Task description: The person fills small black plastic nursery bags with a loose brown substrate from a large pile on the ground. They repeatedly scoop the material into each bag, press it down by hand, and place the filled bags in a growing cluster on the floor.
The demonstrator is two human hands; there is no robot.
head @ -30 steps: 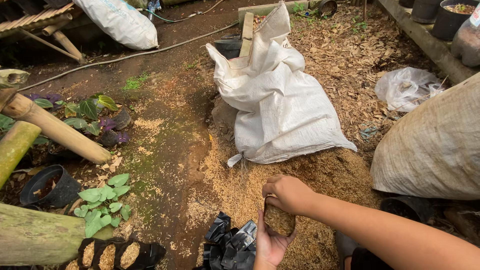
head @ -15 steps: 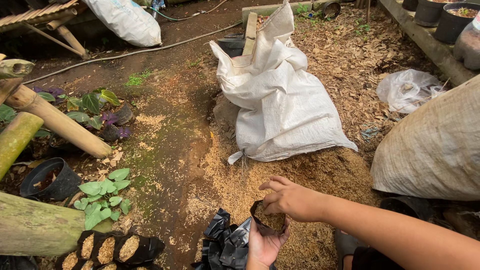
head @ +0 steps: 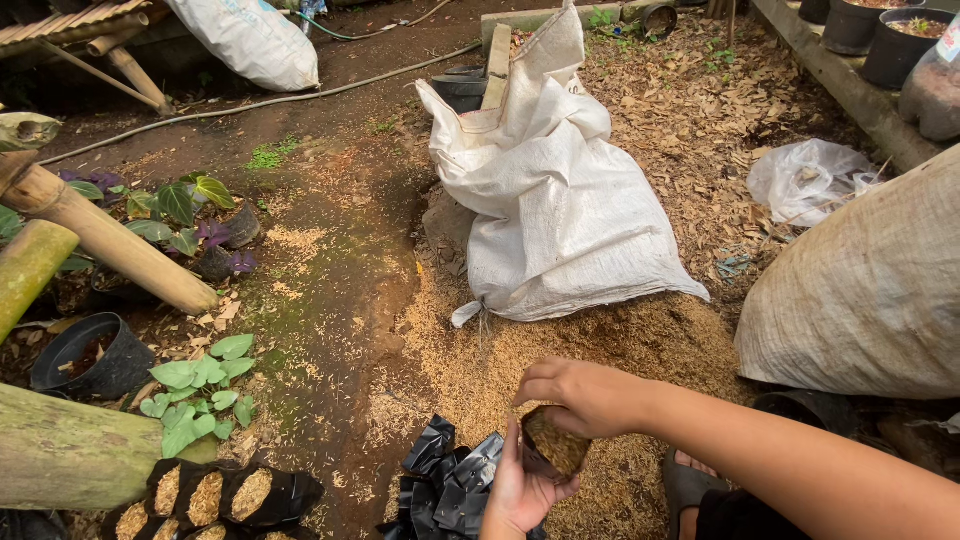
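Black plastic shows round the small bag (head: 553, 447), cupped from below in the left hand (head: 520, 490). The right hand (head: 590, 395), lifted a second ago, now presses down, fingers curled over its husk filling, above the husk pile (head: 600, 350).

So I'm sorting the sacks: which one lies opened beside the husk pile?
The crumpled white sack at centre; the far white sack and tan sack are bulging full.

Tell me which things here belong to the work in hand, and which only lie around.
In the work:
- left hand holding small black bag of husk
- right hand over its mouth
- husk pile
- empty black bags
- filled bags

Lying around:
- white sack
- hose
- bamboo pole
- black pot
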